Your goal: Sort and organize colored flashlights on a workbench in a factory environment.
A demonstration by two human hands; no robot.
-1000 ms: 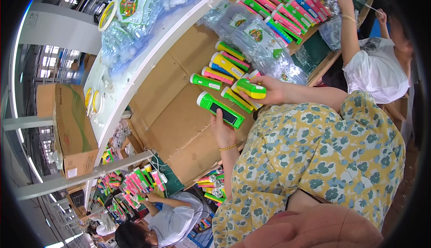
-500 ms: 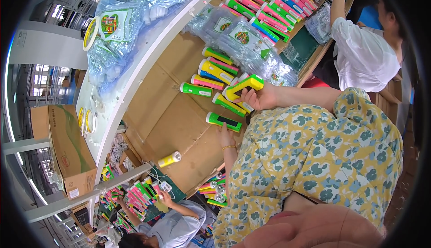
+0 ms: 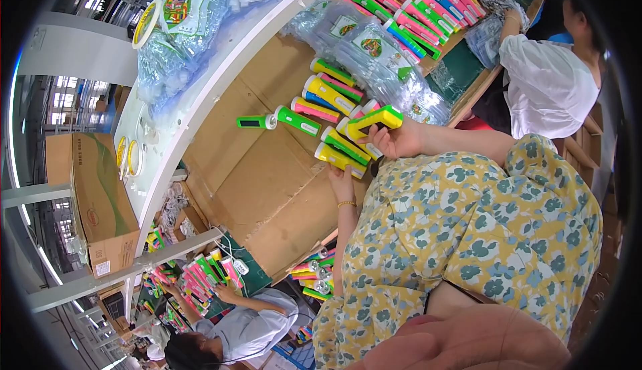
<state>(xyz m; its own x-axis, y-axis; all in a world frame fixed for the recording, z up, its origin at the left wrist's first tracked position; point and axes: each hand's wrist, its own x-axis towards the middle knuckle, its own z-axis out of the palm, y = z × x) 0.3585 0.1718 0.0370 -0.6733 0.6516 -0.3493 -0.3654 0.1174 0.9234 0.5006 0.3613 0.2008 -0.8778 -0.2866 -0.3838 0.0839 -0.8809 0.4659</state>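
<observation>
While the right hand (image 3: 394, 141) grips a yellow-and-green flashlight (image 3: 370, 120) at about 1 o'clock, the left hand (image 3: 342, 181) rests with loose fingers against a yellow flashlight (image 3: 340, 158) on the cardboard-lined surface (image 3: 261, 176). More flashlights (image 3: 326, 96) lie in a row just beyond. Clear plastic bags (image 3: 374, 55) at 12 o'clock hold printed cards; a cardboard box (image 3: 100, 203) stands at 9 o'clock.

bright workshop, long white surface (image 3: 200, 109) lined with brown cardboard (image 3: 254, 176), grey pillar (image 3: 80, 55), daylit windows (image 3: 67, 89), cardboard box (image 3: 100, 203)
</observation>
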